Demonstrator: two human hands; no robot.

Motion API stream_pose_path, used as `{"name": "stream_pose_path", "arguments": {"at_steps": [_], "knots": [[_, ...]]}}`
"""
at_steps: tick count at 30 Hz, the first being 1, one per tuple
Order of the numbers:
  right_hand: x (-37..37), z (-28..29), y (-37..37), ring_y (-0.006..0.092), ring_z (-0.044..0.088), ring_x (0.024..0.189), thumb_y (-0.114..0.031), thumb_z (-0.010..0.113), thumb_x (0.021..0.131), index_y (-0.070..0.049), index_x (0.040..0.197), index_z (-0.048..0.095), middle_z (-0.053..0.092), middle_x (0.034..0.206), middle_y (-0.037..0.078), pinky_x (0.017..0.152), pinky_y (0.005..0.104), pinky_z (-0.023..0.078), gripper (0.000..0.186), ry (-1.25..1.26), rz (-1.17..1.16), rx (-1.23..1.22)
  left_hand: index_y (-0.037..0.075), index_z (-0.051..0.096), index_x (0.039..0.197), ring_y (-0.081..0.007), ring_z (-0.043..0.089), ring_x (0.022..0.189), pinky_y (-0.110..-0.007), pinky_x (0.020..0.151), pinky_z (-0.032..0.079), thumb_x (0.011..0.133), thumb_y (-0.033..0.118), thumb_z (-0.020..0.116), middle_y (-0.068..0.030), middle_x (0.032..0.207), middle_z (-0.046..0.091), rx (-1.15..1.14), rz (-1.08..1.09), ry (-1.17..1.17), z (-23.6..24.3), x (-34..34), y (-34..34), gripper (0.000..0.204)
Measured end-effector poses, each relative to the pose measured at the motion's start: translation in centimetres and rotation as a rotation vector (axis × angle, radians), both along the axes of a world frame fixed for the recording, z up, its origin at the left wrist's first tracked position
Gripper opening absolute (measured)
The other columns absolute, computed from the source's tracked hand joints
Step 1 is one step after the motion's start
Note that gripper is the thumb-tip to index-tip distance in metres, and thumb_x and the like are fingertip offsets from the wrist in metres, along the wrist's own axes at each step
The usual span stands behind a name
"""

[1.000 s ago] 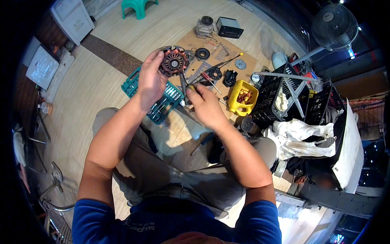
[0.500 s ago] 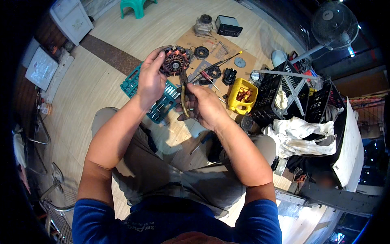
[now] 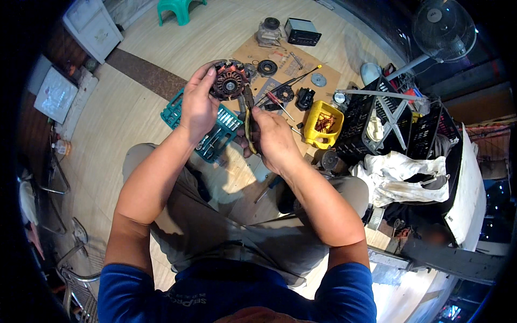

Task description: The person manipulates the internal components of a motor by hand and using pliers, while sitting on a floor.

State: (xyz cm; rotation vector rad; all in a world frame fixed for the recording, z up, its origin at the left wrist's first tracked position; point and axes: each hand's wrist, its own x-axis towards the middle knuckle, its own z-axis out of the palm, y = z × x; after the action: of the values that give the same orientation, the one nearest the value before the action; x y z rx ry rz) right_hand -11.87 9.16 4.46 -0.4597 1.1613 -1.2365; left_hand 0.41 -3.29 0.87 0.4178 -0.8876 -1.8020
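Over pale flooring (image 3: 129, 121), fingers (image 3: 206, 80) hold copper-wound part (image 3: 230, 84) and pliers (image 3: 248, 121).

Floor (image 3: 126, 116) free well left of hands (image 3: 198, 110) (image 3: 276, 141); yellow container (image 3: 311, 125) blocks right.

Left of the yellow jug (image 3: 311, 130), the wound ring (image 3: 230, 85) I grip shows copper-orange coils around a dark, radially striped centre; my pliers (image 3: 248, 119) there have what seems dull yellow on the handles, though shadow muddies them. Right of the jug, the lattice crate (image 3: 353, 132) is black; beyond it, the cardboard (image 3: 333, 85) is tan.
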Motion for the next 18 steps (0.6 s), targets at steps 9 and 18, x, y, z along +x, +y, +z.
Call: {"name": "stream_pose_path", "arguments": {"at_steps": [9,18], "knots": [[-0.6,-0.5,0.4,0.0168,0.057,0.052,-0.03,0.043,0.1,0.002,0.092,0.056,0.061,0.074,0.011,0.043,0.0293,0.047,0.035,0.156,0.035,-0.04,-0.003,0.053,0.115,-0.0308,0.067,0.098,-0.045,0.085,0.056,0.102,0.02,0.038,-0.0192,0.109,0.065,0.086,0.017,-0.064,-0.3,0.4,-0.9,0.031],[-2.0,-0.4,0.5,0.0156,0.057,0.062,-0.031,0.043,0.1,0.0,0.098,0.058,0.06,0.077,0.006,0.051,0.03,0.048,0.035,0.21,0.013,-0.083,-0.003,0.053,0.116,-0.0315,0.066,0.1,-0.048,0.088,0.054,0.101,0.022,0.038,-0.0199,0.11,0.066,0.232,-0.002,0.001,0.1,1.5,-1.7,0.032]]}}
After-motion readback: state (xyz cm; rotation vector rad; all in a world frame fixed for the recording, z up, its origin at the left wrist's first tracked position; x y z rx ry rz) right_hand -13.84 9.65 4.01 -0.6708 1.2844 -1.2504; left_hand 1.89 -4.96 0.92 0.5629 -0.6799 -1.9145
